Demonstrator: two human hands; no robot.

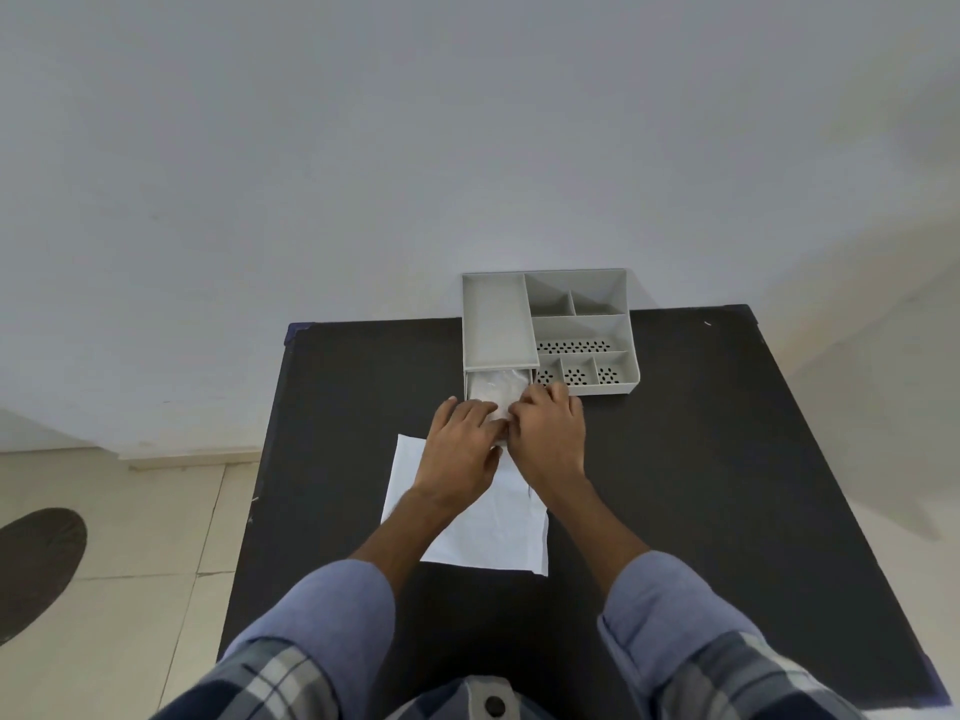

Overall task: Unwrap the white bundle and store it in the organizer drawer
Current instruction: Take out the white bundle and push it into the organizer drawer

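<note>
A grey organizer (582, 324) stands at the far edge of the black table (701, 459). Its drawer (474, 394) is pulled out toward me at the lower left. A white, partly see-through bundle (496, 389) lies inside the drawer. My left hand (462, 446) and my right hand (548, 433) rest side by side on the drawer's near end, fingers on the bundle. The drawer's front is hidden under my hands. A flat white cloth (488, 527) lies spread on the table beneath my wrists.
The organizer has several open compartments on its right side, some with perforated floors (574, 347). A white wall rises behind the table. Tiled floor and a dark round mat (36, 563) lie to the left.
</note>
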